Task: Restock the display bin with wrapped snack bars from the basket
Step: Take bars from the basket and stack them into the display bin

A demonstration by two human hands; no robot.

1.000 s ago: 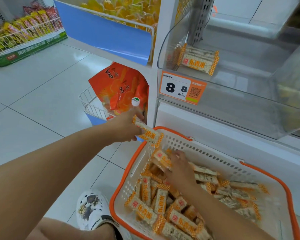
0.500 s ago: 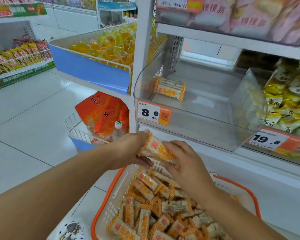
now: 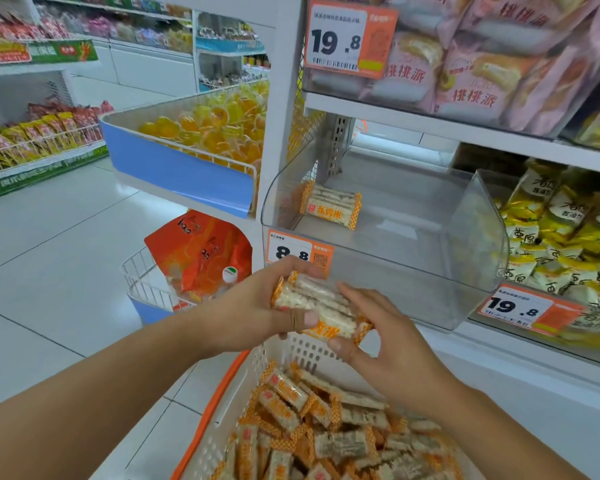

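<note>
We hold a small stack of wrapped snack bars [image 3: 321,308] between both hands, just in front of and below the clear display bin [image 3: 388,268], at the level of its orange price tag [image 3: 298,252]. The bars are pale, knobbly puffed-rice sticks in clear wrap with orange checked ends, and orange lettering shows on the lowest one. Our left hand [image 3: 257,313] grips the stack from its left end, thumb pressed across the front and fingers curled over the top; our right hand [image 3: 381,344] steadies the right end with spread, lightly bent fingers touching the wrappers (how many bars are in the stack we cannot tell). Inside the bin, toward its back left corner, lies one small bundle of the same bars [image 3: 331,206]; the rest of the bin's floor shows bare. Below the bin stands the white basket [image 3: 291,355] with an orange rim, heaped with more bars [image 3: 326,434] lying at all angles. Left of the bin, a blue-fronted wire tray [image 3: 181,174] holds yellow and orange jelly cups, and below that a white wire basket [image 3: 142,278] holds an orange bag [image 3: 205,251]. Right of the bin sit yellow packets [image 3: 565,233], and above it, pink-wrapped cakes [image 3: 471,64].
</note>
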